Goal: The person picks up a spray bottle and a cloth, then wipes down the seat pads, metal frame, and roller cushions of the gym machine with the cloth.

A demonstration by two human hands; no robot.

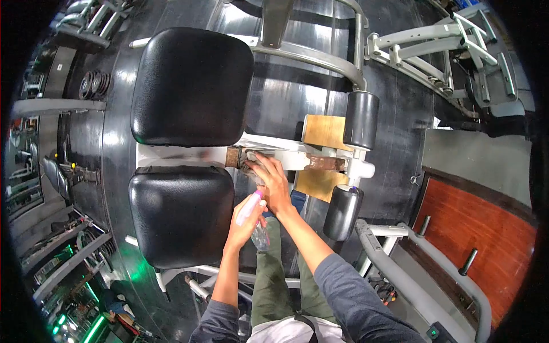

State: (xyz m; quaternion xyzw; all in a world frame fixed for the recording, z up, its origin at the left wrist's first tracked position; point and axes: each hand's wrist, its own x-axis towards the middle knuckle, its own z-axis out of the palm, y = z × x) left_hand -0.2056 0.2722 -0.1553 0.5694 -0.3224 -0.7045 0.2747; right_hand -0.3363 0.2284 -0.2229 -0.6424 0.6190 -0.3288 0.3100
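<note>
My left hand (245, 220) is wrapped around a spray bottle with a pink and white head (250, 207) and a clear body that shows below the fingers. Just beyond it, my right hand (273, 186) presses a greyish cloth (254, 171) against the white metal beam (290, 160) of a gym machine. The fingers partly cover the cloth. Rusty brown patches mark the beam on both sides of the hand. Two black padded cushions (191, 86) lie to the left of my hands, one on each side of the beam.
Black foam rollers (361, 120) and tan boards (325, 131) flank the beam's right end. A grey tubular frame (400, 274) stands at lower right, near a reddish-brown panel (477, 240). Another machine (434, 46) is at upper right; weight plates (94, 84) rest at left.
</note>
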